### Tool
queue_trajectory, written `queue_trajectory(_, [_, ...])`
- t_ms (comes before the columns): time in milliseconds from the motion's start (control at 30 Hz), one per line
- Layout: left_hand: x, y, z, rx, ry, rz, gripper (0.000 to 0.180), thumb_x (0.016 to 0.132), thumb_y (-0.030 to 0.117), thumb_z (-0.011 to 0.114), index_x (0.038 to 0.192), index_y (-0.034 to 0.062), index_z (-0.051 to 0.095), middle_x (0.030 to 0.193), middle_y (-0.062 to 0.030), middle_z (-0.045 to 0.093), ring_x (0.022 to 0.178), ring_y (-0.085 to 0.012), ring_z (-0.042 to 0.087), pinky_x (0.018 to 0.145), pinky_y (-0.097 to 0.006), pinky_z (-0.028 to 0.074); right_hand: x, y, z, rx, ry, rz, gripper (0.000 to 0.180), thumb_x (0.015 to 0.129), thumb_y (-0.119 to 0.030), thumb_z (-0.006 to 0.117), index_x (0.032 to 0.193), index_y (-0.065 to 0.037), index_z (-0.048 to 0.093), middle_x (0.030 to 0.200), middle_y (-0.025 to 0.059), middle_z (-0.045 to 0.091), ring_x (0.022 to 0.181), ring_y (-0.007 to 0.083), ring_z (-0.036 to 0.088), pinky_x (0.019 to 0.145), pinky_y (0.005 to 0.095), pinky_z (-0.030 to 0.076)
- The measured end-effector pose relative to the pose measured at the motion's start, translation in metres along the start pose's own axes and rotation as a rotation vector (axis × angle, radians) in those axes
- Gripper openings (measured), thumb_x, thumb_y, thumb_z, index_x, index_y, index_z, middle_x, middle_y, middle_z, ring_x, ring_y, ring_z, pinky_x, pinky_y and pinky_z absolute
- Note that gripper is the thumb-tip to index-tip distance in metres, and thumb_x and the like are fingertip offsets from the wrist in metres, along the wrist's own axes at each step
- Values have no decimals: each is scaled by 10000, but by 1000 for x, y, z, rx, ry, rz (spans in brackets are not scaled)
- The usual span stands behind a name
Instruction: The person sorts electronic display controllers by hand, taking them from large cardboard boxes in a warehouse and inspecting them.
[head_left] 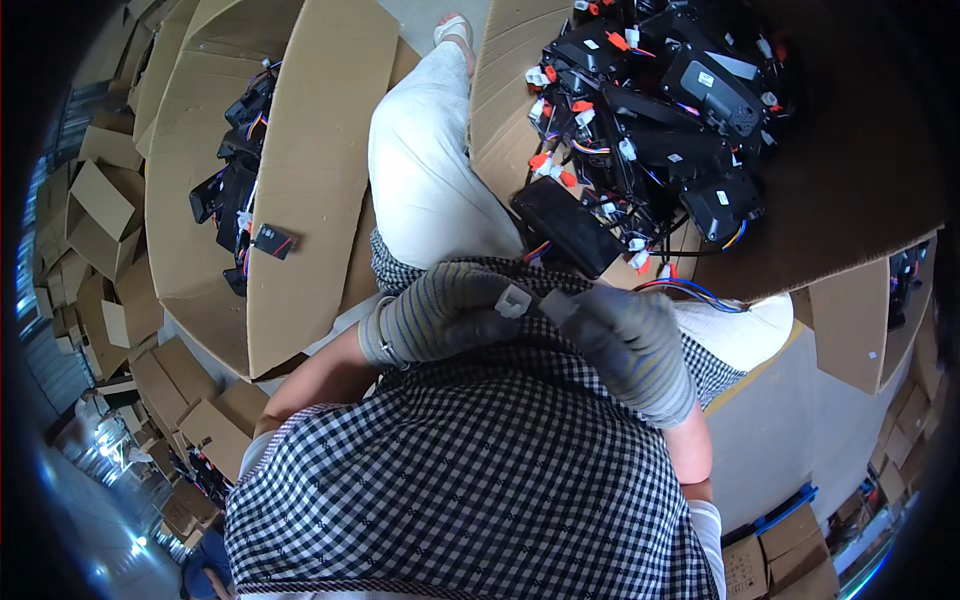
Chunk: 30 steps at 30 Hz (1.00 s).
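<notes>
Both my hands wear grey striped knit gloves and meet over my checked apron [430, 450]. Pinched in my left hand [440, 315] is a white plastic connector [514, 301]. My right hand [632, 345] grips another whitish connector [557, 307], which faces the first across a small gap. Any wires behind these connectors are mostly hidden by my fingers. Just beyond my hands a flat black plastic unit [568, 227] rests tilted at the edge of a box, with coloured wires [690, 289] to its right.
A large cardboard box [830, 200] at right holds a heap of black units [705, 95] with wires and red and white connectors. Another carton [315, 190] at left holds more black units [238, 150], and a small black box [273, 241] sits on its flap. Stacked cartons [105, 200] line the far left.
</notes>
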<state>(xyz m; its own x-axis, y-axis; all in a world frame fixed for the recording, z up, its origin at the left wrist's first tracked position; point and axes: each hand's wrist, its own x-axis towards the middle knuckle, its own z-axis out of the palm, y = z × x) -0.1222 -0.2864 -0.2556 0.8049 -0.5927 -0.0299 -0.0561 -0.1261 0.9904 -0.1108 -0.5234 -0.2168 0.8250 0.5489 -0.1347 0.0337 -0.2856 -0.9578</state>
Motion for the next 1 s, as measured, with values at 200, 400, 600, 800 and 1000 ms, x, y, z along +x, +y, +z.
queue_trajectory(200, [5,8,0,29,-264,-334,339,940,313,521,994,5,650,839,-157,671,761,-252,659,711,-316,500,-5,19,12,-150,-259,-1,96,811,-129,613,843,-48,652,681,96,603,622,249,615,594,341,501])
queue_trajectory(400, [7,3,-6,159,-248,-357,335,901,332,577,1004,26,665,872,-161,675,801,-260,667,722,-344,510,-10,27,0,-46,-50,136,132,854,-172,565,857,-59,632,702,107,596,647,267,614,577,366,472])
queue_trajectory(600, [9,-3,-5,160,-335,-330,332,856,316,634,1026,34,669,901,-142,684,804,-244,667,725,-338,509,-1,61,-6,10,-304,-120,134,845,-156,597,861,-31,640,708,84,608,652,223,606,615,317,476])
queue_trajectory(800, [25,2,-10,38,-588,-452,311,859,271,629,1043,21,653,903,-112,681,812,-184,647,719,-325,505,-6,67,8,180,-415,9,149,852,-171,597,859,-34,656,742,71,635,682,191,613,662,296,482])
queue_trajectory(1000, [102,-59,-19,466,-50,-569,319,852,249,613,1063,11,591,967,-163,641,912,-317,618,790,-351,486,-10,50,9,201,-541,-94,133,842,-160,575,857,-65,667,795,86,654,744,247,633,702,327,498])
